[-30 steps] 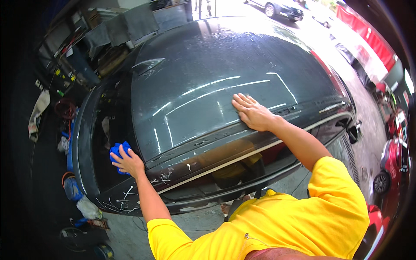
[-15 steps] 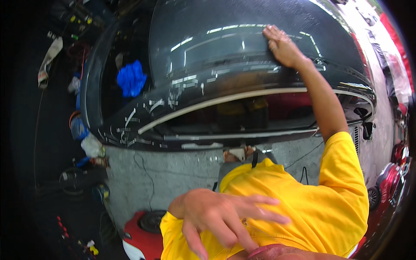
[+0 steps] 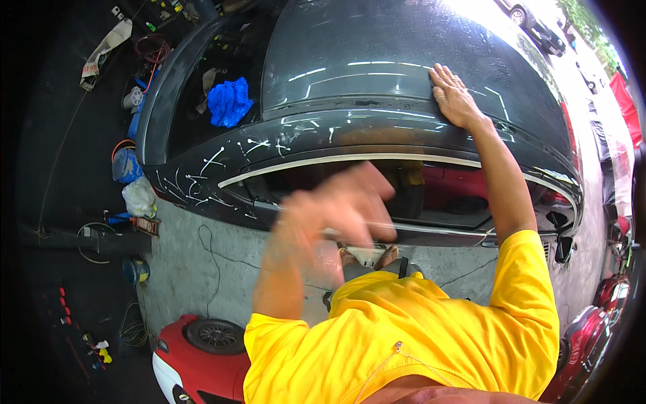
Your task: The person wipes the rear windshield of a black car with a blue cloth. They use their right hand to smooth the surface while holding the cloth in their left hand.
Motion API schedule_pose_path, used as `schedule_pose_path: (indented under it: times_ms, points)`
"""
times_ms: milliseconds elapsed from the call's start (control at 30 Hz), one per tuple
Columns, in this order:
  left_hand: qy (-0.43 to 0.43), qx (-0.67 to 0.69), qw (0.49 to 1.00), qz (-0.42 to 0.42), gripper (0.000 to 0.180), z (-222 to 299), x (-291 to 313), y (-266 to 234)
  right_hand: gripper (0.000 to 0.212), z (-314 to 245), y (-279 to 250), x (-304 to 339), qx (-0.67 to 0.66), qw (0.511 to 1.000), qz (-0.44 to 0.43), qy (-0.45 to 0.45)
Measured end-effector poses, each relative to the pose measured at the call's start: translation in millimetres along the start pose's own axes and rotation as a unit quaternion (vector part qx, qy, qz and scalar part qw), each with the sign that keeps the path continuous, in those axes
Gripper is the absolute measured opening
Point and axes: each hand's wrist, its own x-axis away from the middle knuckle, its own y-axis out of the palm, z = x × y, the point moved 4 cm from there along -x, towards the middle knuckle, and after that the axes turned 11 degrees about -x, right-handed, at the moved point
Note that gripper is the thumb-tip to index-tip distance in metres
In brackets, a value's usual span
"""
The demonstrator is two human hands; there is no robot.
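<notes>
My right hand (image 3: pixel 454 97) lies flat on the dark grey car roof (image 3: pixel 350 57), fingers stretched out, holding nothing. My left hand (image 3: pixel 343 202) hangs in front of the side window (image 3: pixel 431 192), smeared by motion. Its finger shape cannot be read, nor whether it touches the car. White streaks and crosses (image 3: pixel 214 158) mark the dark panel behind the side window. A crumpled blue cloth or sheet (image 3: pixel 230 103) rests on the dark rear glass (image 3: pixel 192 121). Pale trim (image 3: pixel 336 160) curves along the top of the side window.
A red and white car (image 3: pixel 202 363) stands behind me on the left. Cables (image 3: pixel 212 262) run over the grey concrete floor (image 3: pixel 182 269). Beyond the car's rear end are a blue bucket (image 3: pixel 126 165) and a white plastic bag (image 3: pixel 140 196). More red cars (image 3: pixel 585 337) are at the right.
My left hand has swung up and away from my chest to the side window. My right hand stays flat on the roof. The view has shifted, showing more floor and the red and white car.
</notes>
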Motion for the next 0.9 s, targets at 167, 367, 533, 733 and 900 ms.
schedule_pose_path:
  times_ms: [167,367,533,733,900]
  points:
    - [-0.111,-0.555,0.73,0.384,0.045,-102,-18,-169,0.064,3,-14,7,0.049,0.996,-0.073,-0.02]
    - [-0.183,-0.579,0.622,0.494,0.055,-144,-35,-243,0.06,-134,47,-73,-0.057,0.961,-0.087,-0.256]
    - [-0.257,-0.668,0.544,0.438,0.057,-178,-99,-199,0.061,-211,88,-145,-0.018,0.964,-0.091,-0.249]
    - [-0.309,-0.701,0.485,0.423,0.055,-177,-65,-217,0.061,-162,75,-89,-0.018,0.946,-0.138,-0.292]
    - [-0.328,-0.696,0.467,0.436,0.056,-169,-85,-209,0.057,24,-34,33,0.002,0.958,-0.118,-0.26]
